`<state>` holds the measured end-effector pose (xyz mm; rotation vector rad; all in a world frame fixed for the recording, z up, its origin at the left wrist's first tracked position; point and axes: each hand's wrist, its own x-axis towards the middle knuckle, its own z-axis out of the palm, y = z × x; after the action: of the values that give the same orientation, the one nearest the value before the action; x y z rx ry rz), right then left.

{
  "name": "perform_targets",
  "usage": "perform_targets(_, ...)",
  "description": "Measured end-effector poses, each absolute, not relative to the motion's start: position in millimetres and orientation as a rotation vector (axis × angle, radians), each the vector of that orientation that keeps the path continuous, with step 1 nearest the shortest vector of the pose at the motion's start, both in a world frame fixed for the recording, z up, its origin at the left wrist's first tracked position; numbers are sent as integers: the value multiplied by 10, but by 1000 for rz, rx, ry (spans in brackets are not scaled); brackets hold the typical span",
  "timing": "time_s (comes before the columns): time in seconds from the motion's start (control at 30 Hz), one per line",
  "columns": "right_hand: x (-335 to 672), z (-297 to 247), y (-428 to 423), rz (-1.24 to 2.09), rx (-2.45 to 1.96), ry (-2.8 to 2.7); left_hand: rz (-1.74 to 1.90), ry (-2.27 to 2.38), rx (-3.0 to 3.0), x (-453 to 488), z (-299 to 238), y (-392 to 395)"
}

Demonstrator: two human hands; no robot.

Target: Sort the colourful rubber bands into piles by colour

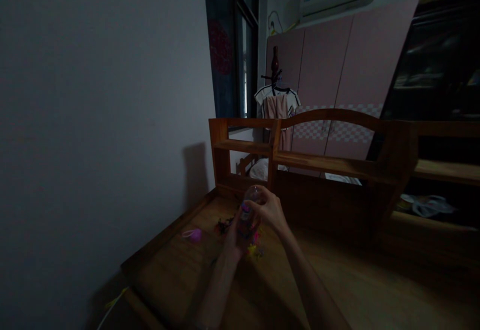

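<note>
A clear, rounded plastic jar is held up over the wooden surface, with small coloured bits showing at or in it. My left hand is closed around its lower part. At the upper part, the fingers of my right hand are closed on the jar, thumb in front. Dim light hides whether a small piece is also between them. Beneath and behind the hands lie several small coloured pieces, dark ones to the left and yellow ones nearer me. A purple lid-like piece with a loop lies further left.
Across the far side of the wooden surface stands a wooden shelf board. A white wall borders the left. Clear plastic wrapping sits on the right shelf. Clothes hang behind, before a pink wardrobe.
</note>
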<state>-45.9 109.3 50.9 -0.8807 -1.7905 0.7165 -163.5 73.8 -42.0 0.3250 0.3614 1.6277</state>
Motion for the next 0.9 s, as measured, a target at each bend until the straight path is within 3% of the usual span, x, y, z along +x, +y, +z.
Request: perform_targets(0.9,-474,551,1013,579,-761,-1851,1681,387,205,-1670,-420,908)
